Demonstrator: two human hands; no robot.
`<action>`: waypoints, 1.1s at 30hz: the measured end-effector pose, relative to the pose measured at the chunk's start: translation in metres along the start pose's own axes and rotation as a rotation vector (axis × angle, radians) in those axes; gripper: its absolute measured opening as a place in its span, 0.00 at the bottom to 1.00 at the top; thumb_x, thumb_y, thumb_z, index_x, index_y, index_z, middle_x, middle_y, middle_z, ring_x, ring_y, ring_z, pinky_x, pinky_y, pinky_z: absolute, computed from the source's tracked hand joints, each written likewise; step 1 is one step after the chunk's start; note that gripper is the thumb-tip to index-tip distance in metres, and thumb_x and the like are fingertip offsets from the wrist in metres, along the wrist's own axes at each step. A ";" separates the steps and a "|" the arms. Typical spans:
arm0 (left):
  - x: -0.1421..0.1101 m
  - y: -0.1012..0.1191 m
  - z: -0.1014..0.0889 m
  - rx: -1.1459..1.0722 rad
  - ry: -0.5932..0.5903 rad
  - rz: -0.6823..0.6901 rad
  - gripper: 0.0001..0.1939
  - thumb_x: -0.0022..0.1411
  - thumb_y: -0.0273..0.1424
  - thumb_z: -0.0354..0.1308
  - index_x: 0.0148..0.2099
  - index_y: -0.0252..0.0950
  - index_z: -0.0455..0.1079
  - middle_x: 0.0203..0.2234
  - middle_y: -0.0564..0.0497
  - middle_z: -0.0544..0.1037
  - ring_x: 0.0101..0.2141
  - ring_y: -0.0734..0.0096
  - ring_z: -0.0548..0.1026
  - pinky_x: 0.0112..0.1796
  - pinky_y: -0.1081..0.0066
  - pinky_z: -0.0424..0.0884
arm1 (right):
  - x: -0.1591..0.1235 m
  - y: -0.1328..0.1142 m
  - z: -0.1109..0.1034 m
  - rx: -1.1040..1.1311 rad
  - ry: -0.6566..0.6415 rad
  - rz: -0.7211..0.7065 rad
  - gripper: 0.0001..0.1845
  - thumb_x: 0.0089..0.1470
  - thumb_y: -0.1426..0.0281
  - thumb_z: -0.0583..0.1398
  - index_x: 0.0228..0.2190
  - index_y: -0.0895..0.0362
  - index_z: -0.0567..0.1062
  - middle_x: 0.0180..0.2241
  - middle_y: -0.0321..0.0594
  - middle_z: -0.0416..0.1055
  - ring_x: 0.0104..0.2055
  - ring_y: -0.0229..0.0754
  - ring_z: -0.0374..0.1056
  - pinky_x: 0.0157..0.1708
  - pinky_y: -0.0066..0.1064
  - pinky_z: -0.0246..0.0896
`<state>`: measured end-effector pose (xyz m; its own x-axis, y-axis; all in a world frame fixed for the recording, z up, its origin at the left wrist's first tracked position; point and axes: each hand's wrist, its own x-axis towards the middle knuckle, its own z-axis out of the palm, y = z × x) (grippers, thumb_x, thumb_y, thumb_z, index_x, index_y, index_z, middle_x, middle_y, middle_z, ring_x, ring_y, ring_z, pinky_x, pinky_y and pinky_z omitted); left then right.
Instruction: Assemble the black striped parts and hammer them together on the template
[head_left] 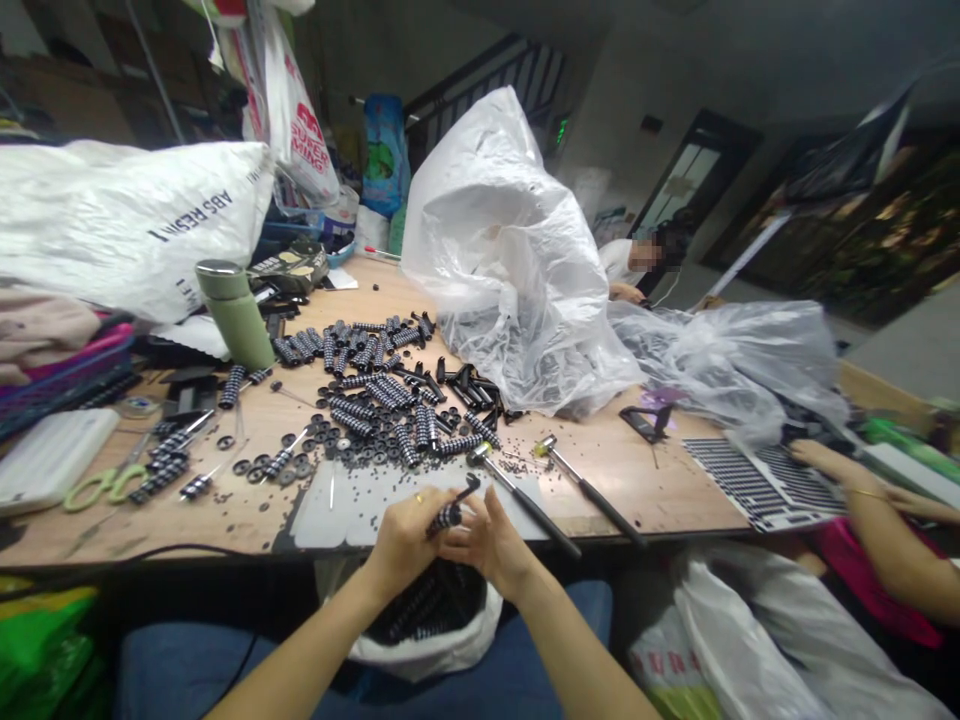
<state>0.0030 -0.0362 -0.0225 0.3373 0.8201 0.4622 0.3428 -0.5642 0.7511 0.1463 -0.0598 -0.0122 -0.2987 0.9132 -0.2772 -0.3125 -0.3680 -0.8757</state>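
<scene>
My left hand (409,535) is closed around a black-and-white striped cylinder part (448,515) with a curved black arm sticking up from it. Beside it my right hand (499,545) has its fingers apart and thumb raised, the fingertips close to the part; whether they touch it I cannot tell. Below both hands, a white bag (427,655) in my lap holds several similar striped parts. Just past my hands lies a pale flat plate (352,510) scattered with tiny black bits. Two hammers (525,500) with black handles rest to the right.
A heap of striped cylinders (390,390) and black discs spreads over the table. A green flask (236,315) and scissors (109,485) stand or lie left. A large clear plastic bag (510,260) rises behind. At right, a co-worker's hand (832,465) is over striped sheets (750,485).
</scene>
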 end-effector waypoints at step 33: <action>0.025 0.033 0.004 -0.995 0.043 -0.938 0.11 0.54 0.36 0.54 0.36 0.33 0.64 0.13 0.57 0.67 0.13 0.76 0.68 0.14 0.78 0.64 | -0.003 -0.008 0.004 -1.044 0.106 -0.664 0.57 0.26 0.61 0.69 0.56 0.56 0.49 0.54 0.49 0.53 0.57 0.51 0.50 0.56 0.43 0.47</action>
<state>0.0260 -0.0347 0.0126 0.2966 0.8660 -0.4027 -0.3500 0.4909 0.7978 0.1460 -0.0600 -0.0026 -0.2674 0.8970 0.3521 0.5062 0.4416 -0.7408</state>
